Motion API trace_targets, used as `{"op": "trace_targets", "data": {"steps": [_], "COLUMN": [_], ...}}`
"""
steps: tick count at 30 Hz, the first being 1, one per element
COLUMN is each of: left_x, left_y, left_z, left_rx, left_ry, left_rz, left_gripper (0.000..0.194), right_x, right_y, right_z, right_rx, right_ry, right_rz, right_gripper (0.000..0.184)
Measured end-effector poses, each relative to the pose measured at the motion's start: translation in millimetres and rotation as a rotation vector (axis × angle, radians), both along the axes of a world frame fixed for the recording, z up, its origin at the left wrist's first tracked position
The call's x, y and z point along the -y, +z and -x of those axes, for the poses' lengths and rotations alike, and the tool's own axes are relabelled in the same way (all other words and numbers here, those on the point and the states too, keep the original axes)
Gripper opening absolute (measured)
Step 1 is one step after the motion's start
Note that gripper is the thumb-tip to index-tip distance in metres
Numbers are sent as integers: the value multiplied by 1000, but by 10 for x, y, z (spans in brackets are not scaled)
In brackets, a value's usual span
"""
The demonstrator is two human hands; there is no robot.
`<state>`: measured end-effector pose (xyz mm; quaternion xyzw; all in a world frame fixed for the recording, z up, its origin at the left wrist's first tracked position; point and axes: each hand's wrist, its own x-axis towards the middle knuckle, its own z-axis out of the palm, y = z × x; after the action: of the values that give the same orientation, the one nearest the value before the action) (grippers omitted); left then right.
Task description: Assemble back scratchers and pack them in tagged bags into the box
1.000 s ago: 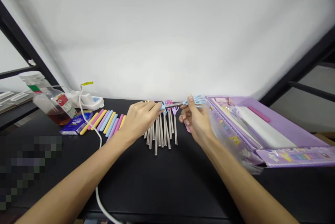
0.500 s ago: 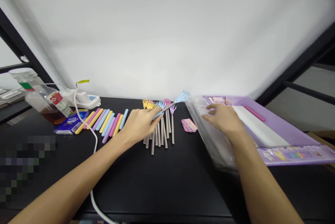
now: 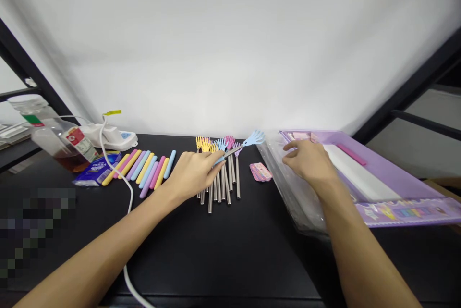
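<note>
Left of the plastic sleeves [image 3: 301, 202], the left hand [image 3: 196, 171] grasps the blue back scratcher [image 3: 235, 151], its long axis slanting from the fingers toward them; the right hand [image 3: 306, 160], nearer the sleeves, half-curls above them, whether gripping I cannot tell

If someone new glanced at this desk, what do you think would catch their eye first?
Probably the blue back scratcher, held aslant in the left hand above a bunch of metal-handled scratchers mid-desk. Next might come the pastel sticks, laid side by side left of that bunch. At the right, the open purple box stands out too, with the right hand over clear plastic at its left side.
</note>
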<state>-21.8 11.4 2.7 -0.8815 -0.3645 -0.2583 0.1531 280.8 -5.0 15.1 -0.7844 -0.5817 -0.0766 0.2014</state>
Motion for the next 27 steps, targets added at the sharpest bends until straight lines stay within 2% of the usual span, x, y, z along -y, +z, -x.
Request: {"op": "trace_targets", "data": {"steps": [4,6,8,10,12,15,18,20,22,27], "left_x": [8,19,38,63,89,121,136,143,150,115], "left_y": [0,26,70,120,158,177,165,153,141,102], "left_z": [-4,-25,-64,-110,-149,-177,-186,-197,-214,-214], "left_rx": [57,197,414,628,744,819,1067,1239,1315,1408], "left_ry": [-24,-83,-228,-406,-514,-516,-556,-625,-667,-587], "left_rz": [77,241,536,833,1003,1127,1302,1412,1474,1477], "left_gripper": [28,26,27,28,28,34,37,36,34,39], "right_x": [43,74,110,151,193,238,237,217,195,198], "right_y": [118,191,238,243,209,128,56,15,-20,-47], "right_z": [58,143,287,486,707,972,1076,1087,1093,1121], "right_rx": [-12,-63,-158,-287,-424,-599,-664,-645,-630,-718], "right_ry": [-54,-55,46,226,426,730,902,932,927,911], "right_rz": [-12,-111,-279,-451,-541,-404,-231,-205,-216,-174], "right_gripper": [35,31,22,10,5,11,18,14,13,17]}}
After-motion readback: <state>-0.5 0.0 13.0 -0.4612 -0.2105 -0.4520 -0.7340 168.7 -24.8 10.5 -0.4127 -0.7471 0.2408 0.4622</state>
